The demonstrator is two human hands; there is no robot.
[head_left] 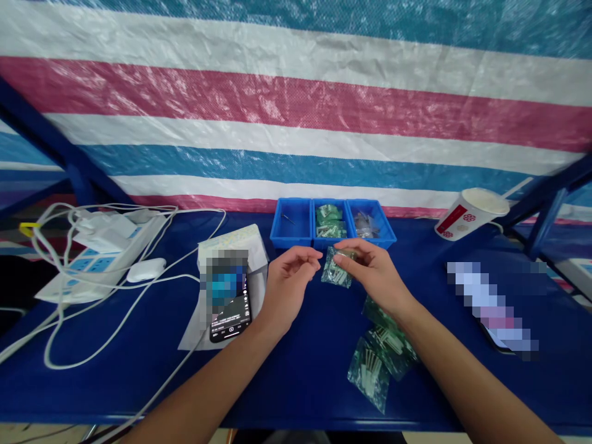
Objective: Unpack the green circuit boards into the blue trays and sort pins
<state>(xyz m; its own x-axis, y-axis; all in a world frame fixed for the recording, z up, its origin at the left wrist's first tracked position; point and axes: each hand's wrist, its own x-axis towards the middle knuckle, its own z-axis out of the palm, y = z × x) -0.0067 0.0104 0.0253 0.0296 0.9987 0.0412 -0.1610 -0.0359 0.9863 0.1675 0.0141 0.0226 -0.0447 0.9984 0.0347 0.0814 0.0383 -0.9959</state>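
My right hand (370, 268) pinches a small clear plastic bag (337, 271) between thumb and fingers. Pale, narrow pieces show through the bag. Just left of it is my left hand (291, 280), its fingers loosely curled with a gap between thumb and index finger; nothing shows in it. Below my right wrist lies a pile of similar greenish bags (369, 373), which hold screws and pale plugs. Beyond both hands stand three joined blue bins: the left bin (291, 240) with a thin screw-like piece, the middle bin (329, 242) with bags, the right bin (388, 234) with small packets.
To the left, a phone (231, 320) lies on papers, near a white case (146, 269) and a power strip (87, 265) with tangled white cables. At right are a paper cup (467, 216) with a straw and another phone (497, 320). A striped sheet (296, 98) hangs behind.
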